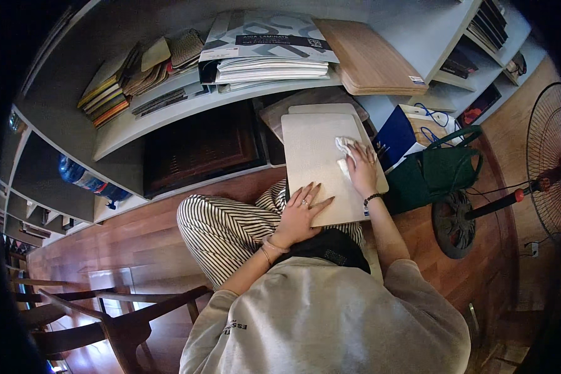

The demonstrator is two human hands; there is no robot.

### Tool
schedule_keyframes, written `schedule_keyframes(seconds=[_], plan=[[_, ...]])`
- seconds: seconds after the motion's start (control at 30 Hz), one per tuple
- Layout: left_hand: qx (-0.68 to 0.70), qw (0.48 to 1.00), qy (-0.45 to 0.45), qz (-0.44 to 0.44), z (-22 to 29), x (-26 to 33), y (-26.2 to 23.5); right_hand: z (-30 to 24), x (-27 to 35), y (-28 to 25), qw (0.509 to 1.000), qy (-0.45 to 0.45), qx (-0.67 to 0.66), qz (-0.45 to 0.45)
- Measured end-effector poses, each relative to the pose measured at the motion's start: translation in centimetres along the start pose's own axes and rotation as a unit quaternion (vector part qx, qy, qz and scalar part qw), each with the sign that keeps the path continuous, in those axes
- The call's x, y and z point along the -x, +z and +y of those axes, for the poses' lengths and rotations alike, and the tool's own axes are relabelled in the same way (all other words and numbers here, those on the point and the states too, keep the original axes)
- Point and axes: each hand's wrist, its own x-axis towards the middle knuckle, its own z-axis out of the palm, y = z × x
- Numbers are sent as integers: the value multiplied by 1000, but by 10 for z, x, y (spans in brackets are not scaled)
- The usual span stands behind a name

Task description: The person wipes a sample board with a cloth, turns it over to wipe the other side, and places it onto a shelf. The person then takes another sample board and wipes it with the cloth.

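Note:
A pale cream rectangular board (311, 153) with rounded corners rests across my lap, tilted away from me. My left hand (299, 217) lies on its lower left part, fingers spread flat, with a ring on one finger. Near the board's upper right, my right hand (362, 171) presses a crumpled white cloth (343, 143) against the surface; part of the cloth is hidden under the fingers. Another pale board (323, 108) shows behind the top edge of the first. My legs in striped trousers (215, 227) are folded under the boards.
A shelf ahead carries a thick binder (265, 47), wood-grain boards (371, 56) and stacked sample books (109, 87). To the right are a dark green bag (439, 168), a blue box (396, 134) and a standing fan (551, 165). A wooden chair (112, 324) stands at lower left.

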Motion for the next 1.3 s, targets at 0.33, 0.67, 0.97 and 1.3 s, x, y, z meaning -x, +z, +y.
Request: schedule_keyframes(seconds=[0.33,0.67,0.97,1.3], plan=[[-1,1000,0,14,2,1,2,-33,69,-34,998,-45,-38,-31],[-5,1000,-1,17,4,-1,3,-6,-2,3,997,-59,-44,-25],[5,1000,-6,25,0,2,5,-23,3,11,999,-39,12,12],[10,1000,-10,25,0,2,6,-39,37,-3,998,-62,9,-11]])
